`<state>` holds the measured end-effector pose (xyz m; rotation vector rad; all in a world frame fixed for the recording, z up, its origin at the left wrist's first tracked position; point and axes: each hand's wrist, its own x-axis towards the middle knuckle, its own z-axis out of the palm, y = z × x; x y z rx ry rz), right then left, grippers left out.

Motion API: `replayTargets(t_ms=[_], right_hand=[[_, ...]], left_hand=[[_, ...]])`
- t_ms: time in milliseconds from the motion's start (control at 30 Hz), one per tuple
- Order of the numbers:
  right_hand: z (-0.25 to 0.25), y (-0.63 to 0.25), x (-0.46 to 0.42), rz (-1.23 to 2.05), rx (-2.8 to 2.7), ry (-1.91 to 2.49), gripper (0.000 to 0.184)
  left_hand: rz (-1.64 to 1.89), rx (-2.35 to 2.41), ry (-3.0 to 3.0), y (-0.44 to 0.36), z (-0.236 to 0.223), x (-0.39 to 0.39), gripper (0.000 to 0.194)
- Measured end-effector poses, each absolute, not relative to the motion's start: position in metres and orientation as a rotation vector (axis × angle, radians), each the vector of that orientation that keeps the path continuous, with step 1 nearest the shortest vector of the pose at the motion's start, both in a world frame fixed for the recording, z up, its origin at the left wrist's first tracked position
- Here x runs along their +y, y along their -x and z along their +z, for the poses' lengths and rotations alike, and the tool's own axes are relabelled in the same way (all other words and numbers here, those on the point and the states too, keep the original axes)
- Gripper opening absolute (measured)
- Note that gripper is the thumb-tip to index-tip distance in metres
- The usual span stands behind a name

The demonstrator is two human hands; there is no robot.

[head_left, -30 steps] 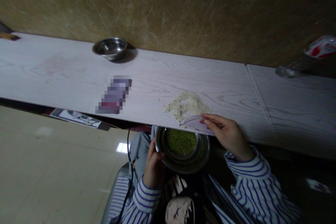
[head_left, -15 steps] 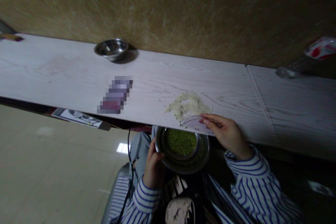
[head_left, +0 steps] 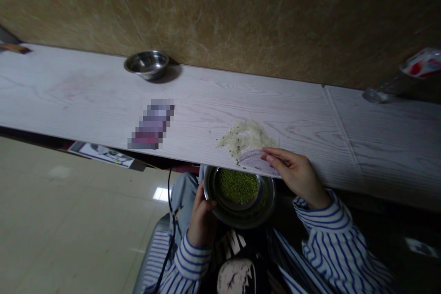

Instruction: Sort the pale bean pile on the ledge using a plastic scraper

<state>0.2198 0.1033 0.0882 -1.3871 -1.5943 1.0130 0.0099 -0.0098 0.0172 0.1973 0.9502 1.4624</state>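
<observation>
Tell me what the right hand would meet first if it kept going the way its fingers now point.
The right hand already touches it: a curved purple-and-white piece, perhaps onion, under its fingertips. Just beyond lies a heap of pale grains, though depth is hard to judge here.

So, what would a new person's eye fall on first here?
Most striking is the steel bowl of green mung beans, held at the table's edge by the left hand. Just above it, on the pale wood-grain table, lies a pile of white grains, with the right hand on a curved purple piece beside it.
</observation>
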Motion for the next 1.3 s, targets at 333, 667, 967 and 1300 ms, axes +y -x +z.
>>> replayTargets(t_ms=[333,667,967,1300], right_hand=[[0.0853,-0.2168,0.1060,1.022,-1.607,1.371,0.030],[0.0860,-0.2172,0.1095,1.070,-1.645,1.348,0.028],[0.0883,-0.2178,0.1090,1.078,-1.691,1.347,0.028],[0.0874,-0.2161,0.1099,1.094,-1.677,1.330,0.027]], left_hand=[[1.475,0.967,-0.161,-0.0102,0.0132,-0.0077,0.057],[1.473,0.979,-0.182,-0.0091,0.0208,-0.0052,0.054],[1.468,0.952,-0.194,-0.0077,0.0163,-0.0085,0.056],[1.472,0.929,-0.214,-0.0070,0.0134,-0.0110,0.054]])
